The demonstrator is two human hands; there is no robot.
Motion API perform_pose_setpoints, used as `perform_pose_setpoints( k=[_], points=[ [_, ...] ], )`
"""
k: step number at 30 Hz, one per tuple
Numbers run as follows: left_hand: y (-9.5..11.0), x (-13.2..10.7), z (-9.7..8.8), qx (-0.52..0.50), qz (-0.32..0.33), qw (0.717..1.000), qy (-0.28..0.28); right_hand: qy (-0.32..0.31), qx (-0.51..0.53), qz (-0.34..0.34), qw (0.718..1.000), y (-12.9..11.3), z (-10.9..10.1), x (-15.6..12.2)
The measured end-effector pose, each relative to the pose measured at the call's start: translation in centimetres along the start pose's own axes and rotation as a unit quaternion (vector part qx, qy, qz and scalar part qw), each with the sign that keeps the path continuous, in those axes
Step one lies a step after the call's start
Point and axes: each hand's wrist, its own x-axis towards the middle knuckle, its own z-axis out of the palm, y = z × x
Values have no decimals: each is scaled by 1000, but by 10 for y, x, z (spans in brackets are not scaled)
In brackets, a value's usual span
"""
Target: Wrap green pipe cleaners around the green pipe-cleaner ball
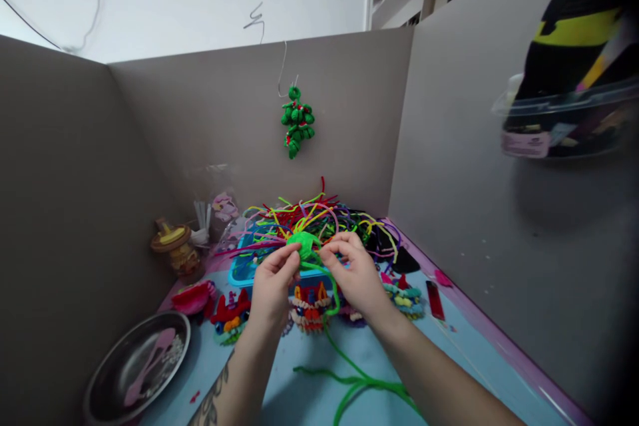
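Both hands are raised above the table around a bright green bundle of bent pipe cleaners (302, 245). My left hand (274, 278) pinches the bundle's left side between thumb and fingers. On its right side, my right hand (352, 269) is closed at the fingertips, pinching a green strand by the bundle. From there a green pipe cleaner (335, 293) trails down between my wrists. Longer green pipe cleaners (367, 383) lie on the table below my right forearm. Behind the hands stands a blue basket (239, 274) heaped with pipe cleaners of many colours.
Small colourful pipe-cleaner figures (310, 309) stand in a row before the basket. A metal bowl (137, 366) with a pink scoop (150, 363) and white bits is at lower left. Grey panels enclose the table; a green ornament (298, 121) hangs at the back, a clear container (564, 106) at right.
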Motion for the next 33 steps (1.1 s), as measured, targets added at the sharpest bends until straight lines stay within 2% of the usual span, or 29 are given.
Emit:
perform_pose_setpoints(
  k=[2,4,6,9,11,16,20,22,24,25,27,29,31,33],
  points=[
    [-1,0,0,-6,6,1000,17,-2,-48,-31,998,-4,2,-4],
    [-2,0,0,-12,7,1000,22,-36,-85,-49,995,-8,4,-7],
    [-3,1,0,-15,5,1000,20,-70,-75,-59,993,-11,5,-9],
    [-6,4,-1,-5,5,1000,26,-93,52,-61,993,-13,3,-7],
    [-9,7,-2,3,8,999,38,-112,161,-53,979,-14,-2,-7],
    [-12,12,-6,-12,-6,999,41,-171,392,-23,904,-15,-16,-8],
    [-9,10,-5,-36,-22,999,29,-215,457,12,863,-10,-22,-1],
    [-7,7,-2,-43,-32,998,25,-188,482,61,854,-3,-21,5],
    [-4,4,1,-51,-47,997,20,-124,458,109,874,5,-16,9],
    [-3,2,2,-57,-54,997,17,-98,417,112,897,8,-13,10],
    [-1,0,5,-76,-65,995,11,-56,281,57,956,13,-8,9],
    [1,-2,7,-97,-73,993,5,-35,124,-54,990,16,-3,6],
    [2,-4,9,-111,-89,990,-4,-27,14,-156,987,18,2,2],
    [1,-5,11,-122,-95,988,-12,-8,-38,-204,978,19,5,-2]
  ],
)
